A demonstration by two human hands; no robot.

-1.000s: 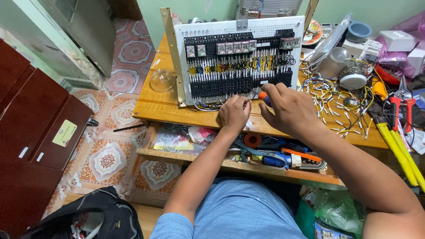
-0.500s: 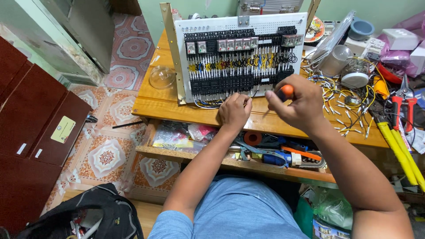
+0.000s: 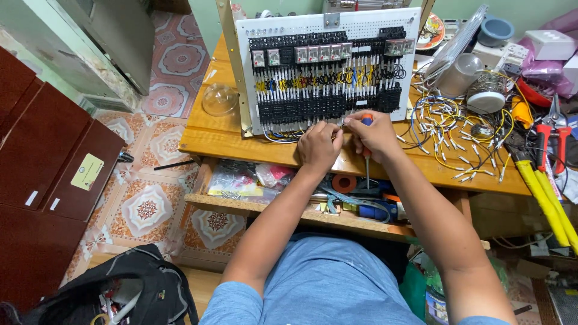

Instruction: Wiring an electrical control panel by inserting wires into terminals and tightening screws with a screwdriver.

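A white perforated control panel [image 3: 325, 27] stands upright on the wooden table [image 3: 223, 141], packed with black terminal blocks, relays and coloured wires. My left hand [image 3: 319, 147] is at the panel's lower edge, its fingertips pinched on a thin wire there. My right hand [image 3: 376, 135] is beside it, closed around a screwdriver [image 3: 366, 171] with an orange handle. The screwdriver's shaft points down past the table's front edge.
Loose cut wires [image 3: 457, 132] lie spread to the right of the panel. Yellow-handled cutters [image 3: 542, 186], red-handled pliers [image 3: 551, 129] and a clear jar [image 3: 460, 75] are further right. A glass dome [image 3: 220, 99] sits left. A tool shelf [image 3: 265, 207] runs under the table; a black bag [image 3: 132, 289] is on the floor.
My right hand came down from the panel's terminals to beside my left hand, and the screwdriver turned so its shaft points downward. My left hand stayed at the panel's lower edge.
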